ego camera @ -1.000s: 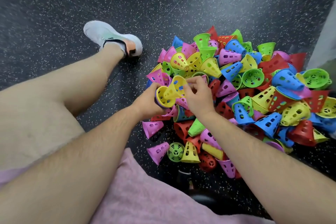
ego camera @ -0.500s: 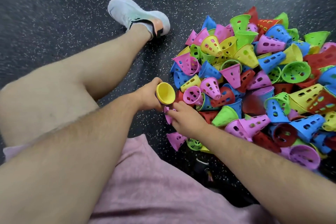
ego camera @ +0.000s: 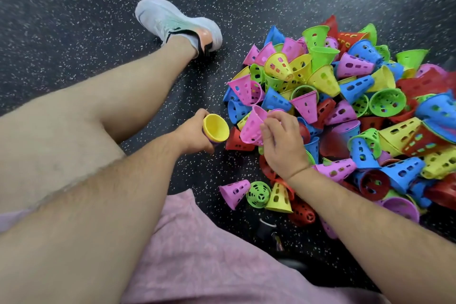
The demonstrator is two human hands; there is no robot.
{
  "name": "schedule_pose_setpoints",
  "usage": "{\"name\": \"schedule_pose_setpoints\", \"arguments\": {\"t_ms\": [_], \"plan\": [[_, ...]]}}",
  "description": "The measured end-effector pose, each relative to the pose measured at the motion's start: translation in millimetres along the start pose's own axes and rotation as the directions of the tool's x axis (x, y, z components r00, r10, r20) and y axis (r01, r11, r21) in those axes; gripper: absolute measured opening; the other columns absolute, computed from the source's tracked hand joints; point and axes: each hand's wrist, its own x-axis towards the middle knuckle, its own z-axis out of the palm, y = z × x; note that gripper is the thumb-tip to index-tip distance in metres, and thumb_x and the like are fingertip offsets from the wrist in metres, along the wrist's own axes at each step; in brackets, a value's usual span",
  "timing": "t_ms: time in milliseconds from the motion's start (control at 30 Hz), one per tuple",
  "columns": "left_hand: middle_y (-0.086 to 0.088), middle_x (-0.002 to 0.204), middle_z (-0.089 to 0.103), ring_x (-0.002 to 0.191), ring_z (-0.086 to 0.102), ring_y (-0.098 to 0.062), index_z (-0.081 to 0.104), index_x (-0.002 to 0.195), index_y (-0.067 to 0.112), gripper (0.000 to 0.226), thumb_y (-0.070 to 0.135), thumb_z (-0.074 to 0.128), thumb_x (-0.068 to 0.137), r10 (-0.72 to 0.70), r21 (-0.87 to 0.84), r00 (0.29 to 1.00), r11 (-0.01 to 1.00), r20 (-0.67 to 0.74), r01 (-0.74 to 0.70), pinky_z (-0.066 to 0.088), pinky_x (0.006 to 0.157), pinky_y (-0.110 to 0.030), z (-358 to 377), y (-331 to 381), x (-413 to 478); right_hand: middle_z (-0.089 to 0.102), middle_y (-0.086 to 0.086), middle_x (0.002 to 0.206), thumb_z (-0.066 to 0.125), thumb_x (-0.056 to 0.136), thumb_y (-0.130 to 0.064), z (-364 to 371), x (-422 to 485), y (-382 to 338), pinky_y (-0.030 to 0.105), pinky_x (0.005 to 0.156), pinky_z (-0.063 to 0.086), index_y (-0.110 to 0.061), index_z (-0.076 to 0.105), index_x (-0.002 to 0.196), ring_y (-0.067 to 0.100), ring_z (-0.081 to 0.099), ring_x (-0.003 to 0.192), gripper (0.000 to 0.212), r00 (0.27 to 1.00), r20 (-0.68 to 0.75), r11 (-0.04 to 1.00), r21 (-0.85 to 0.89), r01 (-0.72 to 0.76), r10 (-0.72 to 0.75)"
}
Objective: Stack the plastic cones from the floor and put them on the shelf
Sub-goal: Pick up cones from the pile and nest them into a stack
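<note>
A big heap of perforated plastic cones (ego camera: pixel 345 106) in pink, yellow, green, blue and red lies on the dark speckled floor at the right. My left hand (ego camera: pixel 195 133) grips a short stack of cones (ego camera: pixel 216 128), its yellow mouth facing up and a purple rim showing beneath. My right hand (ego camera: pixel 281 140) pinches a pink cone (ego camera: pixel 253 126) at the heap's near-left edge, just right of the stack. Three loose cones, pink (ego camera: pixel 234 192), green (ego camera: pixel 258 194) and yellow (ego camera: pixel 280 197), lie nearest me.
My bare left leg stretches across the floor to a white shoe (ego camera: pixel 177 24) at the top centre. Pink shorts (ego camera: pixel 197 254) fill the bottom of the view. A small dark object (ego camera: pixel 267 228) lies on the floor below the loose cones.
My right hand rose from the floor beside the heap and now holds a pink cone next to the stack. The left hand kept hold of the yellow-topped stack.
</note>
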Motion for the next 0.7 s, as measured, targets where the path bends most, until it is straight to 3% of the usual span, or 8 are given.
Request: {"name": "schedule_pose_setpoints", "arguments": {"t_ms": [133,233,333,400,433,500,600,700], "plan": [[0.001,0.099,0.063,0.083,0.06,-0.012,0.038,0.121,0.028,0.081,0.01,0.092,0.064,0.053,-0.011,0.998,0.999,0.02,-0.052,0.048,0.066,-0.029,9.3,9.5,1.0,0.058,0.013,0.121,0.057,0.099,-0.024,4.3,17.2,-16.4,0.029,0.103,0.042,-0.007,0.071,0.111,0.024,0.054,0.116,0.025,0.986,0.009,0.964,0.21,-0.165,0.166],[-0.001,0.102,0.066,0.091,0.067,-0.02,0.042,0.123,0.026,0.08,0.011,0.092,0.062,0.101,-0.036,0.995,0.994,0.019,-0.1,0.057,0.077,-0.037,18.1,14.8,-0.6,0.062,0.011,0.125,0.061,0.096,-0.025,19.2,8.8,-28.5,0.031,0.104,0.043,-0.012,0.073,0.112,0.021,0.056,0.118,0.024,0.983,0.182,0.966,0.246,-0.073,0.028],[0.004,0.097,0.063,0.086,0.063,-0.018,0.041,0.118,0.026,0.078,0.009,0.091,0.061,0.102,0.036,0.991,0.994,0.085,-0.106,0.053,0.073,-0.032,21.6,11.0,-4.3,0.059,0.006,0.13,0.058,0.096,-0.026,20.3,-9.1,-26.3,0.032,0.107,0.042,-0.012,0.064,0.124,0.019,0.054,0.123,0.032,0.938,0.341,0.96,0.277,-0.034,-0.065],[0.006,0.095,0.062,0.086,0.061,-0.015,0.04,0.117,0.027,0.079,0.007,0.092,0.061,0.091,0.083,0.988,0.991,0.127,-0.102,0.049,0.07,-0.03,22.1,8.8,-7.0,0.059,0.007,0.112,0.058,0.093,-0.014,15.7,-17.6,-20.2,0.041,0.093,0.047,-0.006,0.06,0.11,0.024,0.055,0.106,0.02,0.94,0.32,0.966,0.256,0.037,-0.121],[0.007,0.095,0.062,0.086,0.061,-0.015,0.04,0.117,0.027,0.079,0.007,0.092,0.06,0.091,0.092,0.986,0.99,0.138,-0.104,0.049,0.07,-0.03,22.8,8.8,-8.0,0.057,0.008,0.1,0.058,0.09,-0.01,16.4,-22.6,-16.4,0.045,0.084,0.047,-0.005,0.058,0.099,0.027,0.053,0.094,0.011,0.927,0.313,0.97,0.19,0.152,-0.206],[0.007,0.095,0.062,0.086,0.061,-0.016,0.04,0.119,0.026,0.081,0.006,0.091,0.06,0.097,0.116,0.983,0.986,0.156,-0.116,0.048,0.07,-0.03,25.3,9.7,-9.7,0.055,0.009,0.093,0.057,0.084,-0.012,21.7,-37.0,-11.5,0.047,0.072,0.047,-0.009,0.06,0.096,0.03,0.05,0.083,0.013,0.788,0.457,0.904,0.094,0.417,-0.412],[0.004,0.097,0.063,0.088,0.061,-0.018,0.04,0.121,0.025,0.083,0.005,0.091,0.059,0.099,0.131,0.98,0.984,0.174,-0.123,0.05,0.072,-0.03,29.8,10.7,-10.7,0.058,0.006,0.116,0.062,0.074,-0.016,39.2,-60.9,-8.9,0.039,0.079,0.049,-0.026,0.064,0.12,0.028,0.053,0.093,0.047,0.486,0.722,0.799,0.154,0.581,-0.492],[0.003,0.099,0.063,0.089,0.061,-0.017,0.04,0.122,0.025,0.083,0.005,0.091,0.06,0.103,0.126,0.978,0.984,0.182,-0.127,0.05,0.071,-0.029,31.1,11.3,-10.8,0.054,0.009,0.138,0.075,0.068,-0.018,50.3,-67.7,-15.0,0.036,0.083,0.051,-0.038,0.065,0.122,0.029,0.055,0.104,0.059,0.393,0.81,0.767,0.105,0.633,-0.436]]}}
